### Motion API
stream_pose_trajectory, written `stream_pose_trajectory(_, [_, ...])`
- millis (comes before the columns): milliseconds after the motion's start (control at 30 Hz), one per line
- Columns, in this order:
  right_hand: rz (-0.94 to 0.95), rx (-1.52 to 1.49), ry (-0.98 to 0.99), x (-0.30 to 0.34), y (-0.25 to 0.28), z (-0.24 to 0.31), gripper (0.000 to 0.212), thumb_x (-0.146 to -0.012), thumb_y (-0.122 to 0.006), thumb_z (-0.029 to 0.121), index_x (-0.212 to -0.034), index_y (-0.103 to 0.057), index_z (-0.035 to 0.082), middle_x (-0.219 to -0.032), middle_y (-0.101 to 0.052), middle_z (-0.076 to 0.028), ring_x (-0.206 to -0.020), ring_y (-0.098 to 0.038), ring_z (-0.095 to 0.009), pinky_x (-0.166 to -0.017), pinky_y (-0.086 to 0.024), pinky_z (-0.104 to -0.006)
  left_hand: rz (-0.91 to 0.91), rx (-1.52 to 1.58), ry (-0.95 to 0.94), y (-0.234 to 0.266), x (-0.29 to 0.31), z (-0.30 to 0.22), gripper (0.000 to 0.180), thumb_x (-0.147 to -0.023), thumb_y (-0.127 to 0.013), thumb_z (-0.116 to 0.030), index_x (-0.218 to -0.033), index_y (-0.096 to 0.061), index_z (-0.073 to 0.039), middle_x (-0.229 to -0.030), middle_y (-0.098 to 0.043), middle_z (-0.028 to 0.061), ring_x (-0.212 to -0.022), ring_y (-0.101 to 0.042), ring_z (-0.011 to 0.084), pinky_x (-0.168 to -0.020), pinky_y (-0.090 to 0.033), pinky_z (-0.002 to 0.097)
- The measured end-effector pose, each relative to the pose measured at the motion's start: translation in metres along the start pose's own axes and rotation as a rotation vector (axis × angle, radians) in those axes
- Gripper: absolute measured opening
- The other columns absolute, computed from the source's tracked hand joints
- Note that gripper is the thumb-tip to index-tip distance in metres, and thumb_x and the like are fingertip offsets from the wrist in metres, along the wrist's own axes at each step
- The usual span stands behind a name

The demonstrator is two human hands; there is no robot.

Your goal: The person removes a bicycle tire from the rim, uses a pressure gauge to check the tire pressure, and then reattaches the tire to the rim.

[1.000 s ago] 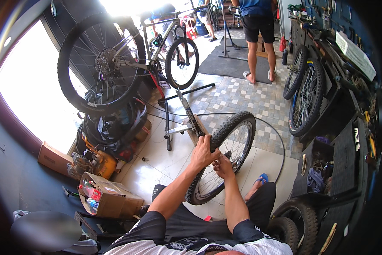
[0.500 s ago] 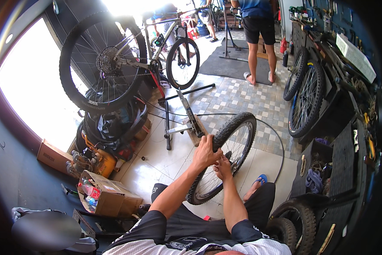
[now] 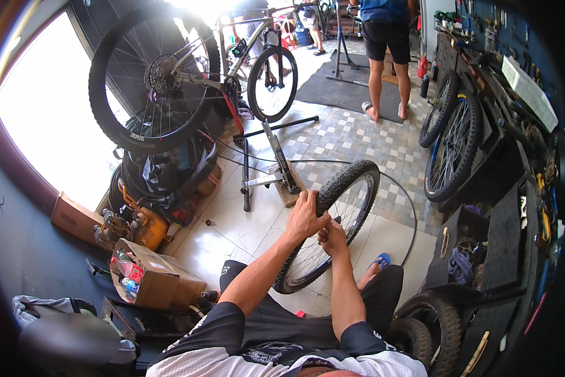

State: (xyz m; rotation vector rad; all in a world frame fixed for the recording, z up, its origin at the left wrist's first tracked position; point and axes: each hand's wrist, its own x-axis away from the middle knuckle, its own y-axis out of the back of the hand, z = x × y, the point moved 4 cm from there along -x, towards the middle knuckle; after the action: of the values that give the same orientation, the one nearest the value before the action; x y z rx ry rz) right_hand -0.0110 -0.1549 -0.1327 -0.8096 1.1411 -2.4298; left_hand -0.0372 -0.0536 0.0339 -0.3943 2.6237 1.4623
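A bicycle wheel (image 3: 351, 174) with a knobby black tyre stands upright and tilted on the floor between my knees. My left hand (image 3: 304, 215) is closed over the tyre on its left side, thumb towards the rim. Just right of it, my right hand (image 3: 333, 238) is closed with its fingers pressed together at the rim's inner edge, near the spokes. Whatever its fingers pinch is too small and hidden to make out. Beyond the wheel, a metal stand (image 3: 279, 154) rests with its foot on a small wooden block.
A bicycle (image 3: 222, 88) hangs in a repair stand at the far left. A black hose (image 3: 414, 217) curves across the floor on the right. Left are an orange compressor (image 3: 145, 227) and a cardboard box (image 3: 169, 279). Another person (image 3: 386, 56) stands at the back. Wheels lean against the right-hand bench.
Both hands stay at the same part of the rim, the right one having shifted slightly down and its fingers turned. The wheel has barely moved. My view has tilted a little.
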Motion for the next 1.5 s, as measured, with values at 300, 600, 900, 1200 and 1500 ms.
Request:
stream_pose_trajectory(300, [-0.034,0.534,0.367,0.008,0.001,-0.004,0.029,-0.103,-0.072,0.017,-0.126,-0.062,0.005,-0.098,-0.068,-0.001,-0.073,-0.061,-0.008,-0.049,-0.046,-0.0219,-0.021,-0.002,0.026,0.001,0.0,0.005,0.066,-0.085,-0.075,-0.035,-0.137,-0.049,-0.003,-0.124,-0.055,0.0238,-0.117,-0.061,0.0442,-0.096,-0.053,0.0522])
stream_pose_trajectory(600, [0.045,0.171,0.17,-0.007,0.012,-0.013,0.025,-0.105,-0.07,0.026,-0.124,-0.066,0.01,-0.086,-0.063,0.002,-0.061,-0.055,-0.007,-0.045,-0.041,-0.0213,0.011,-0.007,0.01,0.006,0.008,-0.003,0.067,-0.086,-0.075,-0.035,-0.139,-0.049,-0.004,-0.125,-0.055,0.0235,-0.118,-0.061,0.0446,-0.094,-0.054,0.0534])
stream_pose_trajectory(900, [-0.051,-0.245,-0.189,-0.025,0.023,-0.017,0.027,-0.102,-0.074,0.033,-0.116,-0.064,0.013,-0.085,-0.059,0.002,-0.056,-0.046,-0.006,-0.041,-0.034,-0.0213,0.003,-0.013,-0.007,0.001,0.005,-0.01,0.069,-0.085,-0.076,-0.034,-0.141,-0.047,-0.004,-0.124,-0.055,0.0216,-0.114,-0.062,0.0447,-0.093,-0.053,0.0525])
stream_pose_trajectory(1200, [0.042,0.144,0.17,0.005,-0.002,-0.02,0.056,-0.104,-0.073,0.022,-0.155,-0.052,0.011,-0.094,-0.064,-0.001,-0.063,-0.056,-0.007,-0.045,-0.034,-0.0187,-0.001,-0.022,0.028,0.002,0.001,0.007,0.07,-0.084,-0.076,-0.035,-0.142,-0.048,-0.005,-0.126,-0.055,0.0224,-0.116,-0.062,0.045,-0.093,-0.054,0.0529])
stream_pose_trajectory(1500, [0.065,0.154,0.173,-0.007,0.004,-0.028,0.052,-0.106,-0.065,0.013,-0.155,-0.05,0.008,-0.117,-0.07,-0.007,-0.062,-0.064,-0.011,-0.042,-0.04,-0.0198,0.001,-0.014,0.031,0.002,0.0,0.008,0.07,-0.084,-0.076,-0.034,-0.141,-0.048,-0.005,-0.126,-0.055,0.0223,-0.114,-0.063,0.0447,-0.092,-0.054,0.0529])
